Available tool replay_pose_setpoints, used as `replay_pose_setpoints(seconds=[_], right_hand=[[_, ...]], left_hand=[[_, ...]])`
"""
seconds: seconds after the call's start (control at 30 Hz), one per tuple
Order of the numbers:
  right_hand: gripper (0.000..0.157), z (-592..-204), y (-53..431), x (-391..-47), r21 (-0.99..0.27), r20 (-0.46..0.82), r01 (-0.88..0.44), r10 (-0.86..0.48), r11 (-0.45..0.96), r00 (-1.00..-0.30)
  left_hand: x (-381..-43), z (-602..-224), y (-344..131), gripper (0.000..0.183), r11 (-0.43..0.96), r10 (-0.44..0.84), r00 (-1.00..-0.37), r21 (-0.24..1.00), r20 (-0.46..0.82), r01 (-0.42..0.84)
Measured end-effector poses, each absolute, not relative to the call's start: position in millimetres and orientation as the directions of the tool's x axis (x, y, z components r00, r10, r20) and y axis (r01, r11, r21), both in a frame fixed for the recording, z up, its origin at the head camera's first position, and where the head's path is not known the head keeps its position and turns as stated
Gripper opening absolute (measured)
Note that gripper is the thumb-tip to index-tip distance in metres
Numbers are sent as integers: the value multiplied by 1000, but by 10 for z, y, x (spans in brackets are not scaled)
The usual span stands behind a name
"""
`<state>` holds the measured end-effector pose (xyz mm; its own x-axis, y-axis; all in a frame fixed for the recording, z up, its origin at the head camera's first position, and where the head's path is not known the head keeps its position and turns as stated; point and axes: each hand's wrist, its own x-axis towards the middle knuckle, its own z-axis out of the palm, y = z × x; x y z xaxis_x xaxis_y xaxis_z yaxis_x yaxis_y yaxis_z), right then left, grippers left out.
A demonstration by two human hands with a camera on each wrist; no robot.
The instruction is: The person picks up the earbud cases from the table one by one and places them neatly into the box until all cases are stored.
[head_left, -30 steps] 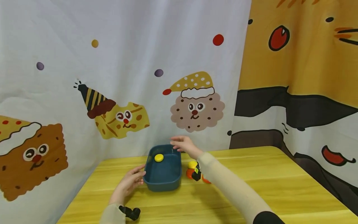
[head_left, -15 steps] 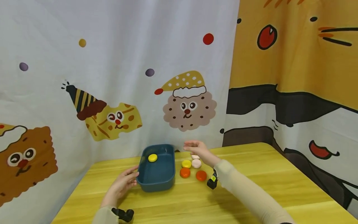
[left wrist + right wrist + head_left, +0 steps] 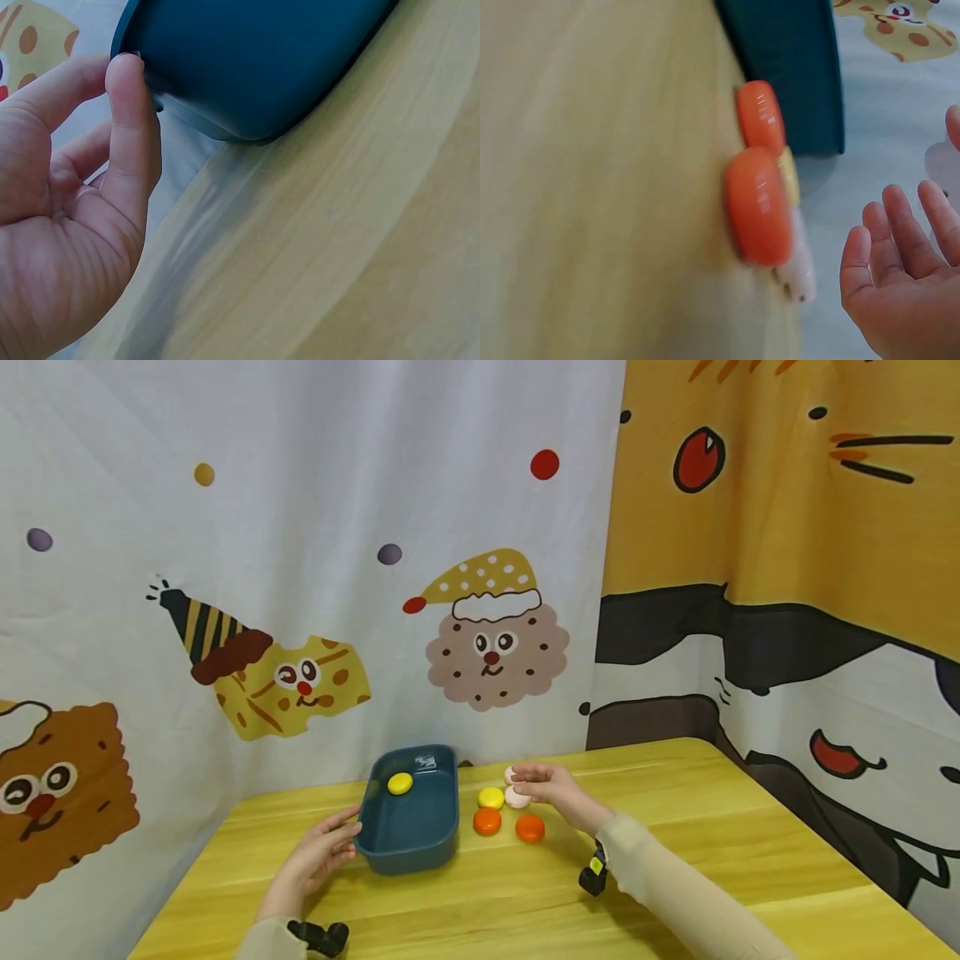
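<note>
A dark blue rectangular bin (image 3: 408, 862) stands on the table, with one yellow disc (image 3: 400, 783) inside near its far left corner. My left hand (image 3: 311, 858) holds the bin's near left rim; the left wrist view has the thumb (image 3: 133, 105) against the rim. Right of the bin lie smooth rounded discs: a yellow disc (image 3: 491, 797), two orange ones, the left orange disc (image 3: 487, 821) and the right orange disc (image 3: 530, 828), and a pale pink disc (image 3: 517, 797) with another behind it, partly covered. My right hand (image 3: 558, 793) hovers by the pink discs, fingers loosely bent, holding nothing.
The wood-patterned table (image 3: 637, 818) meets a white curtain (image 3: 315, 527) with cartoon prints along its back edge. On the right hangs a cat-patterned curtain (image 3: 810, 552). Each wrist wears a small black camera, such as the right wrist camera (image 3: 593, 878).
My right hand has moved from the bin's far right corner rightward and down to the pink discs, uncovering the loose discs. The head view has turned right. My left hand stays at the bin.
</note>
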<state>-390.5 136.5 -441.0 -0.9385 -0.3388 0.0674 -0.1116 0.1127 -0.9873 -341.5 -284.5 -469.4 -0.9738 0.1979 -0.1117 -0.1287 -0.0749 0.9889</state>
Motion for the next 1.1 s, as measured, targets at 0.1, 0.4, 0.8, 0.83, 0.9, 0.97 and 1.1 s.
replay_pose_setpoints(seconds=[0.1, 0.4, 0.8, 0.83, 0.9, 0.97, 1.1], right_hand=[[51, -4494, 1439, -3862, -989, 58, -101, -335, 110, -940], [48, -4686, 1545, -3847, -995, 29, -59, -339, 78, -940], [51, -4819, 1638, -3833, -1000, 18, -24, -397, 11, -918], [51, -4827, 1645, -3836, -1000, 12, -21, -401, 18, -916], [51, -4842, 1659, -3848, -999, -1, -20, -411, 46, -912], [52, -4849, 1673, -3860, -997, -11, -23, -434, 74, -901], [56, -4849, 1706, -3880, -994, -23, -36, -501, 108, -865]], left_hand=[[-3411, -4692, -2838, 68, -77, 209, -971, 988, -114, -133], [-3413, -4694, -2875, 68, -66, 205, -973, 990, -109, -124], [-3399, -4673, -2846, 69, -85, 209, -971, 987, -119, -139], [-3401, -4673, -2845, 69, -86, 209, -971, 986, -119, -140], [-3403, -4672, -2841, 68, -88, 206, -971, 986, -120, -141], [-3402, -4671, -2836, 68, -92, 200, -972, 985, -124, -144], [-3396, -4672, -2827, 67, -97, 192, -974, 985, -123, -143]])
